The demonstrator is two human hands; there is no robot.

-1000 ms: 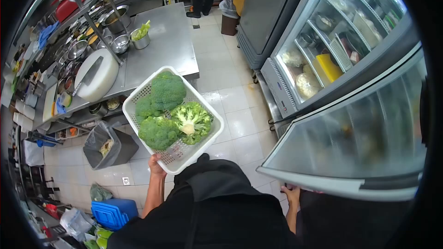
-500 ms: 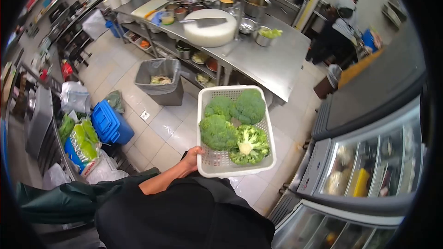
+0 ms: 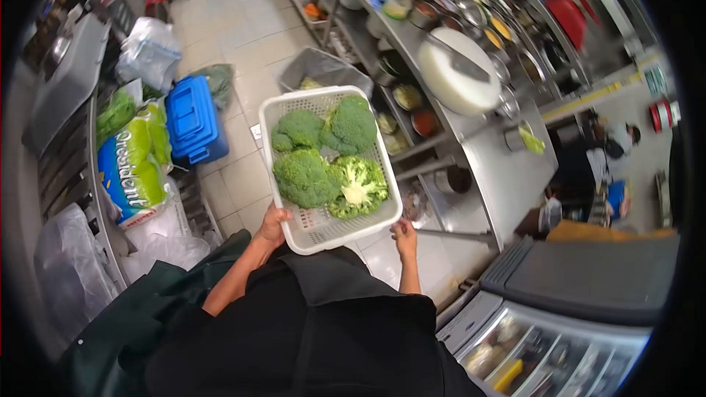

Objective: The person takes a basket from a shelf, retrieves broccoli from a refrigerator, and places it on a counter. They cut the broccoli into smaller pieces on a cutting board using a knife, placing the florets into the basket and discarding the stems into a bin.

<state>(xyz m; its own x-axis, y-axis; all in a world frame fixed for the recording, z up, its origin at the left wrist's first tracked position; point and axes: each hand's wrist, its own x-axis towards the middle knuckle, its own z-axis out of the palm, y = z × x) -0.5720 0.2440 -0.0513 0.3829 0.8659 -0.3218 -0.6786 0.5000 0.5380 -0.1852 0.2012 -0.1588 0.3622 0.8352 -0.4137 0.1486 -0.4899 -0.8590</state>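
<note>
A white perforated plastic basket (image 3: 334, 234) is held out before my body. Inside lie several green broccoli heads (image 3: 349, 125), one turned with its pale cut stem upward. My left hand (image 3: 273, 225) grips the basket at its near left side, the thumb over the rim. By the near right corner is my right hand (image 3: 402, 235), its fingers curled in close to the rim; I cannot tell what is in them.
A grey lined bin (image 3: 323, 66) stands behind the basket. To the right runs a steel counter (image 3: 507, 184) with a round white chopping block (image 3: 448, 88), a cleaver (image 3: 465, 66) and bowls. A blue lidded box (image 3: 195, 119) is on the left, an open-topped fridge (image 3: 544, 353) lower right.
My right hand has come into view at the basket's near right corner. The view has turned, so the counter appears further right and tilted. My left hand keeps its grip on the basket.
</note>
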